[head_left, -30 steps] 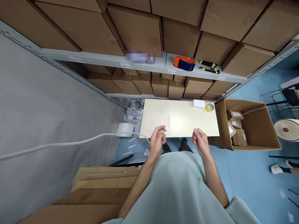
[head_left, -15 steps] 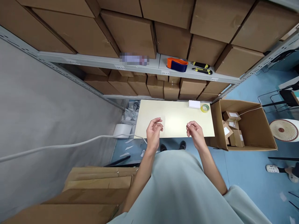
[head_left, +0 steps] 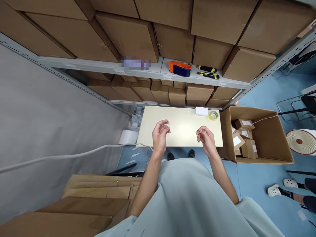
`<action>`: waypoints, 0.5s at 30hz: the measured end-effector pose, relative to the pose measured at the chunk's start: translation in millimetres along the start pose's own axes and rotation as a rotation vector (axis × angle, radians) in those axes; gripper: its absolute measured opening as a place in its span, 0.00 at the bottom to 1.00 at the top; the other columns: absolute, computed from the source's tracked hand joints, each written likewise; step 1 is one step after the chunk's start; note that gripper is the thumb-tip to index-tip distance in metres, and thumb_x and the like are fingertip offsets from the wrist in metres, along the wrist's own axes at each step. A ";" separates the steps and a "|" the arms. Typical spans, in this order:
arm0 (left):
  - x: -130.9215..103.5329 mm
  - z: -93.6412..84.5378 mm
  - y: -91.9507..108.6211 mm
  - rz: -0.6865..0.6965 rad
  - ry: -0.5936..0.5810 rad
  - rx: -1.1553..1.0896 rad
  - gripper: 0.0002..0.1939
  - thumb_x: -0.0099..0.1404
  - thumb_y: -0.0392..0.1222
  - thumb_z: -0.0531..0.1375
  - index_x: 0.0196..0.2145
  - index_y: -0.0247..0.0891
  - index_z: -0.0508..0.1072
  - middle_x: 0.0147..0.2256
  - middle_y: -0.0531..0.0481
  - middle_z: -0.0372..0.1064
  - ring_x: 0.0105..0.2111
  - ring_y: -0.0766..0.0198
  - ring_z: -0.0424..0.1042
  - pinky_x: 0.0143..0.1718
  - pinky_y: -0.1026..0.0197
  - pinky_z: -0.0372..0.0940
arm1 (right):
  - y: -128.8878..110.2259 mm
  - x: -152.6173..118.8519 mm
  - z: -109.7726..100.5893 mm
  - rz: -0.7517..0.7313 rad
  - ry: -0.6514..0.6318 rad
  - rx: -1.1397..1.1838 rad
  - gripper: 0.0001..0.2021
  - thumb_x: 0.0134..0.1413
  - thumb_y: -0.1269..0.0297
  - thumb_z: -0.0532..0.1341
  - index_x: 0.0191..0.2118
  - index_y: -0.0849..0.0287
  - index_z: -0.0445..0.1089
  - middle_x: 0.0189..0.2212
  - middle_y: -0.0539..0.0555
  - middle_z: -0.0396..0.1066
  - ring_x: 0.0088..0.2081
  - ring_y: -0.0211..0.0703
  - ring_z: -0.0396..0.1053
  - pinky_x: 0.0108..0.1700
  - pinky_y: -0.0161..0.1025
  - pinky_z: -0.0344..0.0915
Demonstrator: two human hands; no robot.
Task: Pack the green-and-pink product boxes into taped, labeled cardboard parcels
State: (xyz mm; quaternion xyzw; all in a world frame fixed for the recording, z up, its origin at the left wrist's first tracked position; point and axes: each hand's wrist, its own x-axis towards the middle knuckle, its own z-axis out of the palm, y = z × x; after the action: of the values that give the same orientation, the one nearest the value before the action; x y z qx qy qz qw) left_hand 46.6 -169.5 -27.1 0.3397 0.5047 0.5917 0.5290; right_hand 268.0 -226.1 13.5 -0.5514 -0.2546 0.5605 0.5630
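On the table (head_left: 155, 131), mid-frame, lie a white box (head_left: 201, 111) and tape (head_left: 213, 115), touching or nearly so.

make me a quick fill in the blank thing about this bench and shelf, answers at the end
The bare hand nearer the grey wall is the person's ____ hand.
On the cream rectangular tabletop, the yellowish ring-shaped tape roll lies just ____ of the small white box.
The grey metal shelf bears ____ black-and-yellow cutters.

left; right; two
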 end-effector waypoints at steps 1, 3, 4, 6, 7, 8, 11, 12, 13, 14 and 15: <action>1.2 3.6 1.0 0.007 -0.001 -0.007 0.19 0.57 0.42 0.70 0.47 0.40 0.81 0.46 0.44 0.80 0.34 0.65 0.71 0.35 0.63 0.70 | -1.0 2.8 0.7 0.004 -0.006 0.010 0.14 0.52 0.51 0.72 0.33 0.53 0.71 0.30 0.47 0.74 0.22 0.32 0.63 0.25 0.34 0.60; 2.7 9.8 2.9 0.016 -0.004 -0.018 0.18 0.57 0.41 0.69 0.47 0.40 0.80 0.46 0.44 0.80 0.34 0.65 0.71 0.35 0.62 0.70 | -2.6 8.0 3.2 0.012 -0.024 0.028 0.14 0.52 0.51 0.72 0.33 0.52 0.70 0.29 0.46 0.74 0.22 0.32 0.64 0.25 0.34 0.60; 3.1 12.1 3.7 0.015 -0.008 -0.020 0.18 0.57 0.41 0.68 0.47 0.40 0.80 0.46 0.43 0.80 0.34 0.65 0.71 0.35 0.62 0.70 | -3.1 10.3 4.7 0.017 -0.033 0.036 0.15 0.52 0.51 0.73 0.33 0.52 0.70 0.29 0.46 0.74 0.22 0.32 0.64 0.26 0.34 0.61; 3.8 14.8 5.2 0.005 -0.020 -0.015 0.18 0.57 0.41 0.67 0.46 0.40 0.80 0.46 0.43 0.80 0.34 0.65 0.71 0.35 0.62 0.70 | -3.2 14.2 7.7 0.030 -0.050 0.047 0.15 0.52 0.51 0.73 0.33 0.52 0.69 0.29 0.46 0.75 0.22 0.33 0.65 0.26 0.34 0.61; 4.2 15.2 5.9 -0.002 -0.026 -0.011 0.18 0.57 0.42 0.67 0.46 0.40 0.80 0.46 0.43 0.80 0.34 0.65 0.71 0.35 0.62 0.70 | -2.9 16.0 9.0 0.036 -0.056 0.050 0.15 0.52 0.51 0.73 0.33 0.52 0.69 0.29 0.46 0.75 0.22 0.33 0.66 0.26 0.34 0.62; 4.7 15.1 6.5 -0.007 -0.032 -0.006 0.18 0.57 0.42 0.67 0.46 0.40 0.80 0.46 0.43 0.80 0.33 0.65 0.71 0.35 0.61 0.69 | -2.3 17.6 10.0 0.042 -0.062 0.051 0.15 0.52 0.51 0.73 0.33 0.52 0.69 0.28 0.47 0.75 0.22 0.34 0.66 0.26 0.34 0.62; 7.0 12.9 7.9 -0.008 -0.036 0.002 0.18 0.58 0.42 0.66 0.47 0.39 0.79 0.46 0.43 0.79 0.33 0.65 0.71 0.35 0.62 0.69 | 0.5 22.1 12.0 0.048 -0.076 0.041 0.16 0.52 0.50 0.72 0.33 0.52 0.68 0.28 0.47 0.76 0.23 0.35 0.67 0.28 0.35 0.64; 8.0 12.0 8.1 -0.006 -0.034 0.001 0.18 0.58 0.41 0.66 0.47 0.39 0.79 0.46 0.43 0.79 0.33 0.65 0.71 0.35 0.62 0.69 | 1.6 23.6 12.5 0.045 -0.080 0.035 0.16 0.54 0.50 0.72 0.33 0.52 0.69 0.28 0.48 0.76 0.24 0.36 0.68 0.28 0.35 0.65; 8.8 11.4 8.1 -0.004 -0.031 -0.003 0.18 0.58 0.41 0.66 0.47 0.39 0.79 0.46 0.43 0.79 0.33 0.65 0.71 0.35 0.62 0.69 | 2.8 25.0 13.2 0.040 -0.083 0.029 0.16 0.55 0.48 0.72 0.33 0.52 0.69 0.29 0.48 0.76 0.25 0.37 0.69 0.29 0.36 0.66; 9.5 11.0 7.9 -0.002 -0.028 -0.007 0.17 0.59 0.41 0.65 0.47 0.39 0.79 0.46 0.44 0.79 0.32 0.66 0.71 0.35 0.62 0.69 | 3.9 26.3 14.2 0.033 -0.080 0.023 0.17 0.56 0.47 0.72 0.34 0.52 0.70 0.29 0.49 0.76 0.26 0.38 0.71 0.31 0.36 0.68; 10.0 11.0 7.6 0.001 -0.025 -0.009 0.17 0.60 0.41 0.65 0.47 0.39 0.79 0.46 0.44 0.79 0.30 0.67 0.70 0.34 0.62 0.69 | 5.1 27.3 15.6 0.026 -0.074 0.017 0.17 0.58 0.45 0.72 0.35 0.52 0.71 0.30 0.49 0.77 0.28 0.40 0.74 0.32 0.37 0.69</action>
State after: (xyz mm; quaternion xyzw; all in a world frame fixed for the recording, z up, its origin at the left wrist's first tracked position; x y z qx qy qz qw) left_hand 52.6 -156.7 -18.3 0.3451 0.4953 0.5899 0.5363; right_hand 258.6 -197.2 3.9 -0.5285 -0.2633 0.5900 0.5507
